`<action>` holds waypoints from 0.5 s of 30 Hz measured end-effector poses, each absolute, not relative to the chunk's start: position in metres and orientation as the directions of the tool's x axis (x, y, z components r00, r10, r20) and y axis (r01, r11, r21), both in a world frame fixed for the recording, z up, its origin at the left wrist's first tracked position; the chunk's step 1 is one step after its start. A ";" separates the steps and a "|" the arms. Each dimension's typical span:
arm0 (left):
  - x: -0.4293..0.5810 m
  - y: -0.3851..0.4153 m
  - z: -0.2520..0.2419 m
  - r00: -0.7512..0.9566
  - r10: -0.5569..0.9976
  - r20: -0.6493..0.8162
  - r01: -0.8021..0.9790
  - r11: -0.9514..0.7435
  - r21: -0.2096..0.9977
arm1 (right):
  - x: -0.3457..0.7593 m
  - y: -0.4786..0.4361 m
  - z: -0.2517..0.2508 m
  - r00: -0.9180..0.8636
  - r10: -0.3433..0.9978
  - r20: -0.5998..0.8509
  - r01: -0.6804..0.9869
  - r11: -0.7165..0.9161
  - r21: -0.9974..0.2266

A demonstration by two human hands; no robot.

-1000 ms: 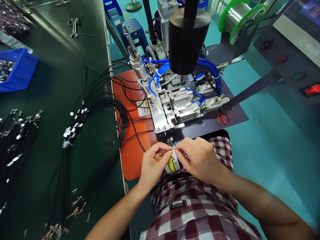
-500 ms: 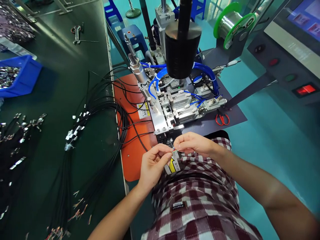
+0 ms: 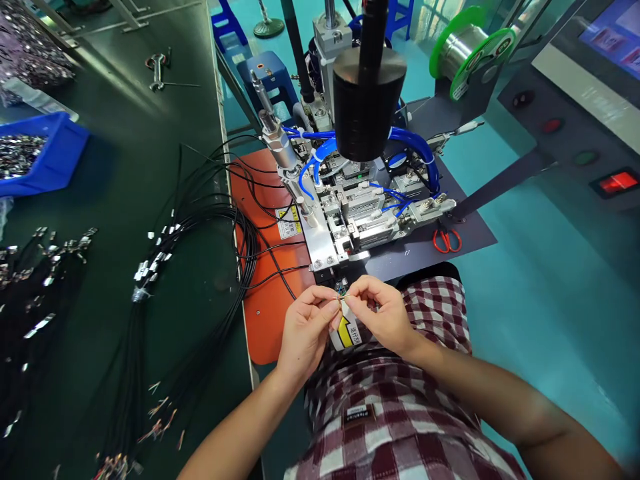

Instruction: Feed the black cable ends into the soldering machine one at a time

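Note:
My left hand (image 3: pixel 309 325) pinches the thin coloured wires (image 3: pixel 342 298) at a cable's end, thumb against forefinger. From the other side my right hand (image 3: pixel 383 310) closes thumb and forefinger on the same fine wires, its fingertips almost meeting the left ones. Both hands are at the front edge of a metal machine (image 3: pixel 360 213) with blue air tubes. Below the fingertips shows a white label with a yellow arrow (image 3: pixel 345 331). The exact wire ends are partly hidden by the fingers.
Black cables (image 3: pixel 245 253) loop from the green table (image 3: pixel 195 393) over an orange plate (image 3: pixel 265 327). A blue bin (image 3: pixel 55 153) of small metal parts stands left. Red-handled scissors (image 3: pixel 447 240) lie right of the machine. A solder wire spool (image 3: pixel 465 50) and a control panel (image 3: pixel 575 133) are further right.
My right hand has turned and come lower, its forearm swinging down, and its fingertips now meet the wires beside the left fingers. My left hand has hardly moved.

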State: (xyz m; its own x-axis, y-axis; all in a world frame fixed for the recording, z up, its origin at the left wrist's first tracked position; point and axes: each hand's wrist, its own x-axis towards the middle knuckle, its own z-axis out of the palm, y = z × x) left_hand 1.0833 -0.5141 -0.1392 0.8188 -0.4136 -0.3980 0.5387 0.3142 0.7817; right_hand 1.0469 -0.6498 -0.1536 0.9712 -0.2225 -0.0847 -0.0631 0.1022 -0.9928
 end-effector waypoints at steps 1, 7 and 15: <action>1.083 -0.515 -0.140 0.813 -0.417 -0.408 0.552 0.325 0.768 | 1.046 -0.646 -0.155 0.971 -0.223 -0.086 -0.063 0.105 -0.992; 1.084 -0.516 -0.142 0.811 -0.412 -0.416 0.567 0.375 0.734 | 1.042 -0.636 -0.163 0.956 -0.292 0.006 -0.004 -0.033 -0.999; 1.086 -0.512 -0.137 0.788 -0.455 -0.415 0.573 0.292 0.766 | 1.052 -0.662 -0.154 0.991 -0.065 -0.121 -0.114 0.104 -0.988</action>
